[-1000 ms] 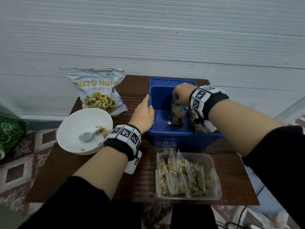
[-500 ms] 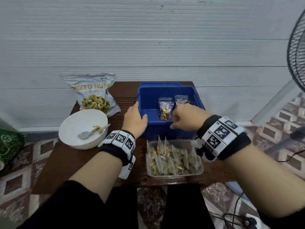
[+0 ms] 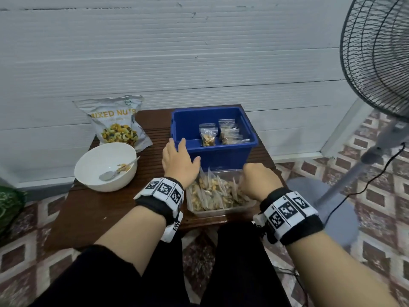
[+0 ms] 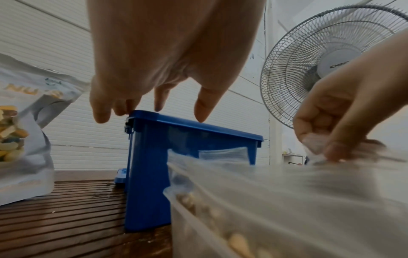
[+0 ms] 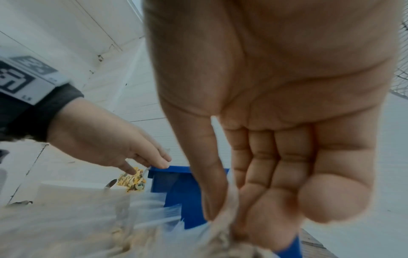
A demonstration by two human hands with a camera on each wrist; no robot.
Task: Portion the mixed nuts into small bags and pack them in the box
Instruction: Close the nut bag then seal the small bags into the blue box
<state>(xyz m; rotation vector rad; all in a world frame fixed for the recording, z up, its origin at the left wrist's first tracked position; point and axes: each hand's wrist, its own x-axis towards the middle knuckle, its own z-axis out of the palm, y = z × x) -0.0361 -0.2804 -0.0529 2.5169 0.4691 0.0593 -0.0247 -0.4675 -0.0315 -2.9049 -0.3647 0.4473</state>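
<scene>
Small clear zip bags of nuts [image 3: 212, 193] standing packed in clear plastic tray [image 3: 221, 212], 6 o'clock of blue plastic box [image 3: 223, 156] on desk. Right hand [image 3: 259, 181] pinching one bag top. Left hand [image 3: 178, 165] loosely spread, fingertips on box rim. Light, crinkly, slippery; best gripped at zip strip.

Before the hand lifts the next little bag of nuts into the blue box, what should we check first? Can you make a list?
1. Right hand pinching a small bag in the clear tray: ok, thumb and fingers close on plastic.
2. Only one bag pinched: cannot tell, blurred.
3. Left hand steadying the blue box: ok, fingertips rest on its near left rim.
4. Space inside the box: ok, packed bags stand only on the right side.
5. Bag sealed: cannot tell.
</scene>
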